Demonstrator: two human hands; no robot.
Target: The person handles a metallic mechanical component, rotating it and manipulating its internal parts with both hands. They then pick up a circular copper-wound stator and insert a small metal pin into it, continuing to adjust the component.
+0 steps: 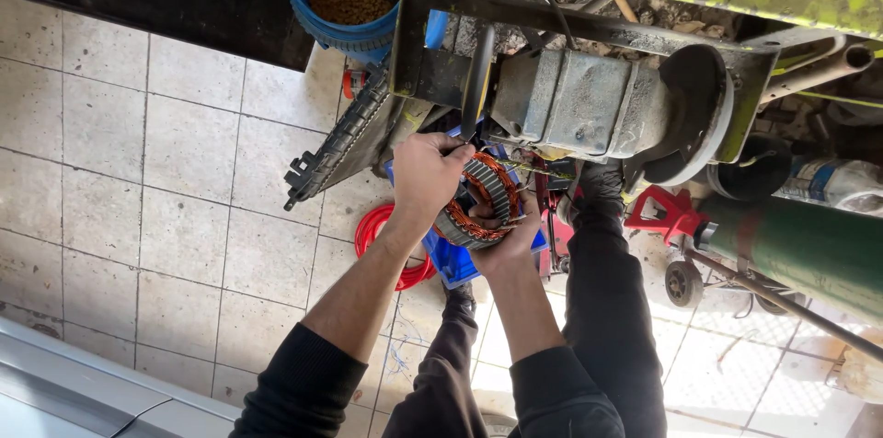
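Both hands are wrapping around the stator (480, 201), a ring of steel laminations with copper windings. The left hand (425, 176) is gripping over its upper left side, fingers curling onto the rim and the windings. The right hand (509, 237) is cupping it from below and from the right, thumb pressing against the coils. So the stator is sitting between the two palms, held off the floor, just under the grey machine body (575, 102) that is bolted to the dark steel frame (515, 10).

The risk, as I judge it: the ring looks heavy and is carried on grip alone, so a slipping palm could be dropping it onto the blue crate (452, 261) or the tiled floor (184, 171) below, denting the laminations. Fingers pressing hard on the copper could also be scraping its coating or bending a coil, and the thin leads sticking out near the frame could be snagging.

Further out, a red hose coil (379, 234) is lying on the floor, a blue bucket (336, 19) is standing at the top, and a green cylinder (800, 249) is lying to the right.
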